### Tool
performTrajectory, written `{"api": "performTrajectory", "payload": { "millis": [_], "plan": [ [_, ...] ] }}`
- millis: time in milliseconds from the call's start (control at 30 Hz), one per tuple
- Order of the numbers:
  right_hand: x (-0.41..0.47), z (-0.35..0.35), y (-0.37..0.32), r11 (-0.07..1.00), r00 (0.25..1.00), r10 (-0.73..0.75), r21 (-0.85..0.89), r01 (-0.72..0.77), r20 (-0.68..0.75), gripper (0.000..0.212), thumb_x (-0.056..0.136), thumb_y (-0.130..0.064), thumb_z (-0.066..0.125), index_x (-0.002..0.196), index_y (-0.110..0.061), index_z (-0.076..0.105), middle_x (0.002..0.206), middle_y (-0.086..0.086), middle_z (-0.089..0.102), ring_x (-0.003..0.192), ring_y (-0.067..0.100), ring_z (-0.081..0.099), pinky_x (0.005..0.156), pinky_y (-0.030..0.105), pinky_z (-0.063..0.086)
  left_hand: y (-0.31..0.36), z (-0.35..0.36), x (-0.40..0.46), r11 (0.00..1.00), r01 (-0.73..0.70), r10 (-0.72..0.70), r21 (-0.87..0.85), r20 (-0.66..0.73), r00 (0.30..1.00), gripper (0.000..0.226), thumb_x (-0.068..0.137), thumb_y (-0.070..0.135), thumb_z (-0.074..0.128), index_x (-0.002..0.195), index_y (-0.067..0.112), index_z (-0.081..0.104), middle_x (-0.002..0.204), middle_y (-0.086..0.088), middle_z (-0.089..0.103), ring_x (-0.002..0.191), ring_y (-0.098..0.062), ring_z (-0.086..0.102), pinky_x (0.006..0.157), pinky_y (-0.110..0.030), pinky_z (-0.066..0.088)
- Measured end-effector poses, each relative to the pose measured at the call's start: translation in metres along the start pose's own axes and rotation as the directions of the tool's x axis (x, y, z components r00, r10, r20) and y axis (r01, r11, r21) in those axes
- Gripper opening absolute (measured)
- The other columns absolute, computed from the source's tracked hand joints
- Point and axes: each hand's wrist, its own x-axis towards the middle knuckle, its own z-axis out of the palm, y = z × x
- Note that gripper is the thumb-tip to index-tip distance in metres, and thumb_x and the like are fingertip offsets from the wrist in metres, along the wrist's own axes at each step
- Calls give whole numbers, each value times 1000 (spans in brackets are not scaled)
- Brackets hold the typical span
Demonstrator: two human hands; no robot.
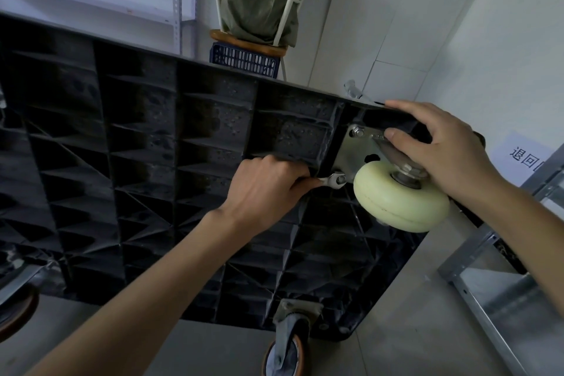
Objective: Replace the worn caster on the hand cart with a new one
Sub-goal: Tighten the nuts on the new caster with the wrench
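Cart (137, 143): black ribbed underside faces the camera; its left and lower edges run out of view.
New caster (399, 198): cream wheel on a zinc plate (351, 149), at the cart's upper right corner.
Left hand (262, 189): fingers curled round a small wrench (332, 180); the handle is hidden in the fist, only the head shows.
Wrench head: sits on the lower left bolt of the plate.
Right hand (439, 146): fingers hooked over the cart's corner edge, thumb pressed on the plate's top; palm covers the fork and the plate's right side.
Bolts: one nut (357, 132) shows at the plate's upper left; the right-hand ones are hidden.
Old casters: one with an orange-rimmed wheel (287, 348) at the bottom edge, cut off; another (18, 308) at the lower left, mostly out of view.
Writing: a white sheet (525, 159) on the right wall reads "退回", the rest cut off by a metal frame (500, 284).
Background: a blue crate (244, 61) under a round stool, partly behind the cart.
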Motion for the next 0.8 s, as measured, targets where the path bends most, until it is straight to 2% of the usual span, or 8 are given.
{"api": "performTrajectory", "payload": {
  "millis": [133, 233, 300, 400, 500, 633, 800],
  "plan": [
    [0, 0, 1, 1000, 1000, -5, 5, 5, -7, 39, 98, -42, 62, 136, -44, 57, 132, -18, 61, 127, 11, 53, 108, 47, 43, 5, -1, -7, 999, -36, 37, 33, -24, 999, 42, 93, 56, 61, 68, 23, 68, 57, 6, 61, 51, -20, 59, 44, -24, 33],
    [1, 0, 1, 1000, 1000, -6, 4, 6, -11, 39, 98, -41, 62, 136, -43, 58, 132, -18, 61, 126, 11, 53, 109, 46, 43, 8, 1, -20, 1000, 20, -19, 17, -37, 999, 45, 92, 56, 62, 62, 23, 64, 48, 7, 52, 43, -18, 52, 41, -21, 23],
    [1, 1, 1, 1000, 1000, -9, 3, 9, -16, 39, 98, -41, 62, 136, -43, 58, 132, -18, 61, 126, 11, 53, 109, 46, 42, 8, 7, -28, 978, 163, -169, -126, -33, 985, 48, 94, 59, 57, 62, 23, 62, 48, 8, 50, 43, -12, 50, 40, -24, 31],
    [1, 1, 2, 1000, 1000, -16, 1, 16, -18, 39, 98, -41, 62, 136, -42, 59, 131, -17, 62, 126, 12, 53, 110, 47, 42, 12, 17, -36, 877, 328, -338, -350, 34, 940, 49, 93, 63, 51, 65, 25, 63, 51, 9, 57, 47, -7, 55, 48, -34, 48],
    [1, 2, 1, 1000, 1000, -23, 1, 23, -21, 38, 98, -40, 62, 136, -42, 59, 129, -17, 62, 124, 12, 54, 109, 47, 42, 22, 25, -45, 831, 354, -356, -429, 78, 931, 46, 92, 64, 51, 74, 28, 72, 52, 9, 60, 46, -6, 58, 50, -36, 52],
    [1, 2, 3, 1000, 999, -20, 2, 20, -29, 38, 98, -38, 62, 136, -41, 59, 129, -17, 62, 123, 11, 54, 109, 45, 42, 27, 38, -46, 800, 384, -382, -460, 102, 919, 41, 94, 60, 53, 67, 31, 63, 54, 10, 62, 46, -5, 60, 50, -38, 53],
    [1, 3, 3, 1000, 999, -23, 11, 23, -38, 38, 98, -39, 62, 135, -42, 59, 128, -18, 62, 122, 10, 54, 109, 46, 41, 27, 49, -47, 793, 411, -425, -450, 74, 902, 47, 96, 60, 54, 70, 24, 69, 50, 7, 58, 45, -11, 57, 49, -40, 50]
  ]
}}
